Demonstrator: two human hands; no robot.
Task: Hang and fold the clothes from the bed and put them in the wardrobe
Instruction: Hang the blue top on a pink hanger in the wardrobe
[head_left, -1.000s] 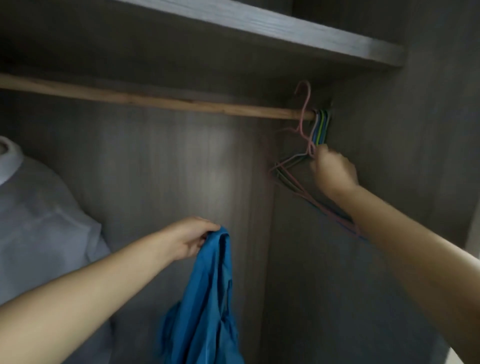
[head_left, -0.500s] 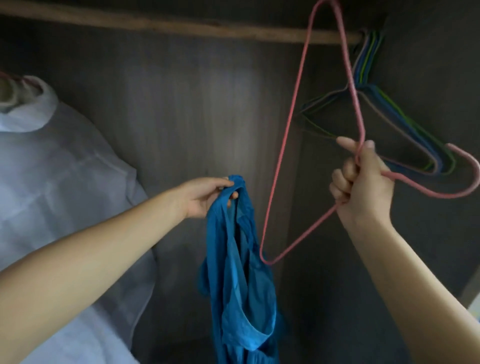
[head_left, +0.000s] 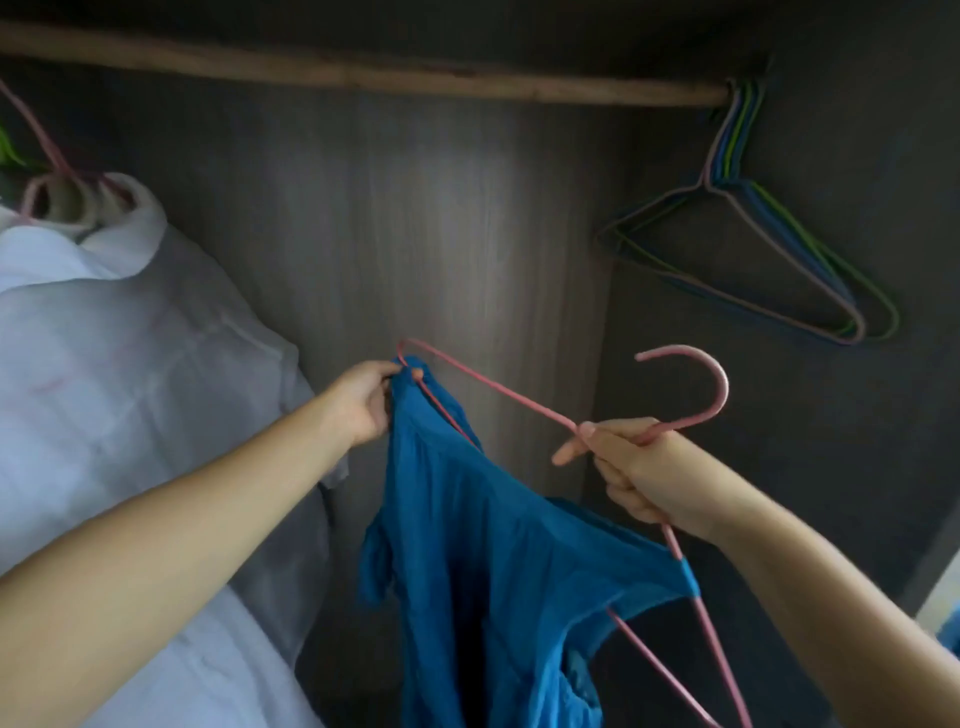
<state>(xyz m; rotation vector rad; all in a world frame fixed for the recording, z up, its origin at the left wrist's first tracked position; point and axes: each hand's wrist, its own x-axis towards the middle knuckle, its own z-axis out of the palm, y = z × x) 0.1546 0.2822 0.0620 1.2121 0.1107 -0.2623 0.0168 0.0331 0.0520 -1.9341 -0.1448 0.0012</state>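
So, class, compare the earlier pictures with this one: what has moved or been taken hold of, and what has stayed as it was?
The right hand took the pink hanger off the wooden rail and brought it down to the blue garment; one end is now threaded into the cloth by the left hand. Unchanged: the left hand grips the garment, the spare hangers and white shirt hang as before.

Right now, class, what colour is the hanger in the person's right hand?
Pink, clearest in the head view: hanger.

Readable text: I find none.
Blue garment (head_left: 483, 545): I see no label.
Pink hanger (head_left: 498, 389): I see no marking.
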